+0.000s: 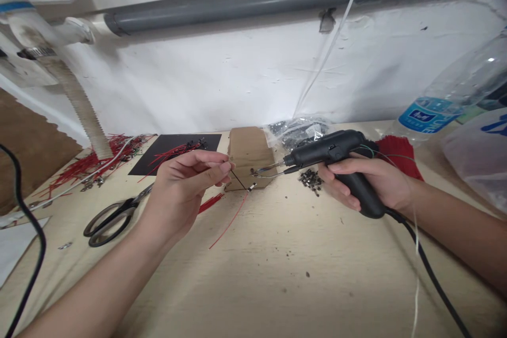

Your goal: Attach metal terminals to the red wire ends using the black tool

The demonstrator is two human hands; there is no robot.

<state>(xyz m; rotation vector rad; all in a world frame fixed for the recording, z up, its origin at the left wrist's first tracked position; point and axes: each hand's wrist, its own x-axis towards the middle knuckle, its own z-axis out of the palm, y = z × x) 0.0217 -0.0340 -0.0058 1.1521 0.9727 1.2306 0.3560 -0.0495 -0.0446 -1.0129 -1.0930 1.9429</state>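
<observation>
Between thumb and fingertips, my left hand (194,185) pinches a thin black wire (238,179). At the wire's lower end hangs a small black-and-white component (252,187), and a red wire (229,225) trails down from it. My right hand (368,179) is wrapped round the handle of a black soldering gun (332,149). Its metal tip points left, over a piece of brown cardboard (251,153), a little above and right of the component, apart from it. A small heap of tiny black parts (311,180) lies below the gun.
Black-handled scissors (111,222) lie left of my left forearm. Red wires (99,161) are piled at the far left, and more lie on a black sheet (148,150). A clear bag (297,129), red cloth (398,153) and plastic bottle (431,111) stand behind and right. A cord runs from the gun.
</observation>
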